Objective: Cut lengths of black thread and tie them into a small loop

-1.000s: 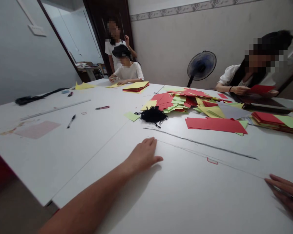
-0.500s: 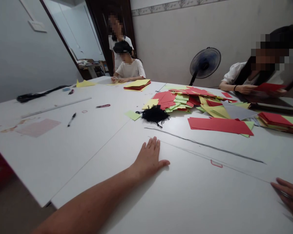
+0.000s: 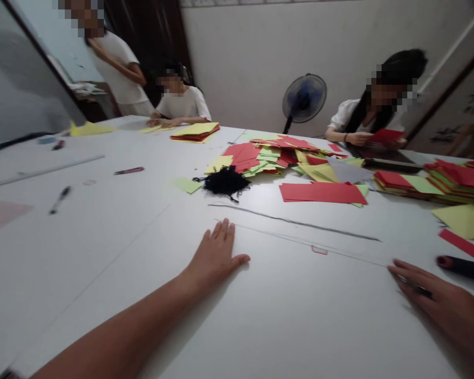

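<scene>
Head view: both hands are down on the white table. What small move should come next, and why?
Probably move the left hand forward to the heap of red and green paper: it rests flat and empty on the white table, while the right hand lies on a thin dark item. The black yarn tangle sits just short of the heap, so go around it.

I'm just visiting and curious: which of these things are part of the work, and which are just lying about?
Seemingly in use:
left hand, flat on the table
right hand
red and yellow-green paper pile
black yarn tangle

Seemingly lying about:
long ruler
black pen
craft knife
standing fan
</scene>
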`<control>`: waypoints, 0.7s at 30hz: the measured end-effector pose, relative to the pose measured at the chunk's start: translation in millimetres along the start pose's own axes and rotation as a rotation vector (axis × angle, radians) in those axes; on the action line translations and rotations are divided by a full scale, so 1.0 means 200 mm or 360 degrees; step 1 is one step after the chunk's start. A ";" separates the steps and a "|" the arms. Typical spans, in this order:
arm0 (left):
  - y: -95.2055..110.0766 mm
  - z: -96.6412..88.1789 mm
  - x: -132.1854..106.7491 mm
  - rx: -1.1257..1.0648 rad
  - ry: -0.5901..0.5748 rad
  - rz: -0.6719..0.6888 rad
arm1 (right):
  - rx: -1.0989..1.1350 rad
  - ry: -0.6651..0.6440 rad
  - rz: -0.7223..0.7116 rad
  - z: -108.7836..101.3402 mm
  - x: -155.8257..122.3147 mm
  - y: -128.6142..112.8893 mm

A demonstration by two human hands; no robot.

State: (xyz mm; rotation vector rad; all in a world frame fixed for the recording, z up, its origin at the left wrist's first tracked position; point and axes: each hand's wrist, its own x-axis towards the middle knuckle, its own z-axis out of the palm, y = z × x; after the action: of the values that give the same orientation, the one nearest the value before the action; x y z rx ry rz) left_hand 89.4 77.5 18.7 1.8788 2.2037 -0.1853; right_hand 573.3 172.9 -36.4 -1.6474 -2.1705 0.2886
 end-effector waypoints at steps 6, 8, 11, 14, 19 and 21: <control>-0.05 0.06 0.05 0.0045 0.0177 0.0060 | -0.0064 0.0119 0.0218 -0.12 0.00 -0.01; -0.07 0.09 0.07 0.0039 0.0221 0.0099 | -0.0104 0.0226 0.0335 -0.18 -0.02 0.03; -0.10 0.12 0.09 0.0020 0.0284 0.0126 | -0.0096 0.0323 0.0474 -0.24 -0.04 0.07; -0.11 0.14 0.11 0.0007 0.0341 0.0131 | -0.0016 0.0326 0.0477 -0.24 -0.03 0.06; -0.10 0.13 0.10 0.0001 0.0311 0.0134 | 0.0087 0.0296 0.0441 -0.14 0.02 0.01; -0.10 0.12 0.09 0.0016 0.0267 0.0109 | 0.0105 0.0320 0.0454 -0.12 0.04 0.00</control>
State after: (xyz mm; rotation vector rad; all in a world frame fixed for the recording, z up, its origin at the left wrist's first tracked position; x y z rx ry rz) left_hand 69.6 86.4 -10.3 2.0399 2.2425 -0.0278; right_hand 581.3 179.2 -12.6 -1.8615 -1.7629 0.2585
